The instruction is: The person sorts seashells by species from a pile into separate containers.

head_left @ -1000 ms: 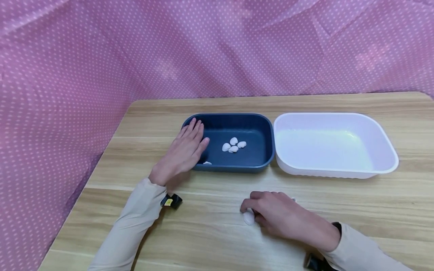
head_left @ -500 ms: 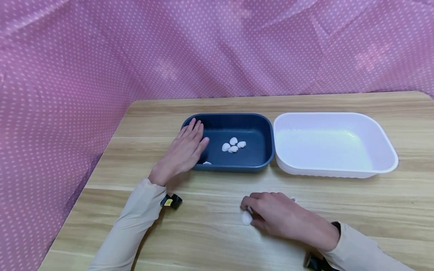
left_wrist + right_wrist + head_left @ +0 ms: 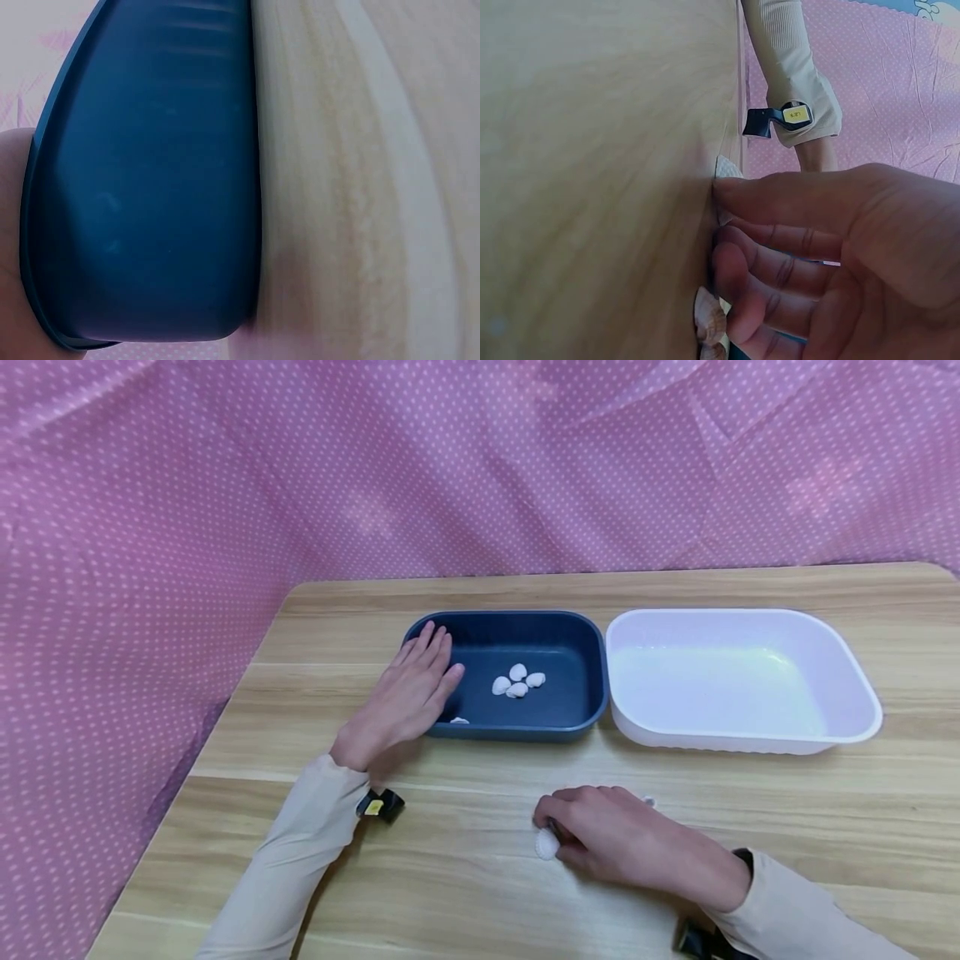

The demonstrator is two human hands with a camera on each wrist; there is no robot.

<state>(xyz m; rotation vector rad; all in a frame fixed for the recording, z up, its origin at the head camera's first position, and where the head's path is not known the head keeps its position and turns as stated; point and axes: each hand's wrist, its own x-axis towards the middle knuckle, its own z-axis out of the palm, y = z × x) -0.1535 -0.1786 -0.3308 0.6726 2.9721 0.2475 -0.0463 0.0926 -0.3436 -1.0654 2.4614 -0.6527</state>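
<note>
Your surface (image 3: pixel 750 827) looked like pale wood-grain laminate w/ a smooth, low-sheen finish. Dark blue tray (image 3: pixel 585 643) was matt plastic, smooth; white tray (image 3: pixel 855 693) was glossier plastic, slightly translucent. Shells (image 3: pixel 517 681) looked chalky, ribbed. Backdrop (image 3: pixel 225 485) was thin dotted pink cloth, creased. Your sleeves (image 3: pixel 300 852): beige ribbed knit.

Pretty much the whole left side of the shot is the outer wall of a dark blue tub (image 3: pixel 150 187), super close up, smooth plastic with a thin rim running along its left edge. It sits right on the light wood desk (image 3: pixel 360 180), whose grain fills the right side. A blurry bit of the left hand (image 3: pixel 11 247) presses against the tub's rim at the far left edge. Some pink dotted fabric (image 3: pixel 45 37) peeks in at the top left corner.
</note>
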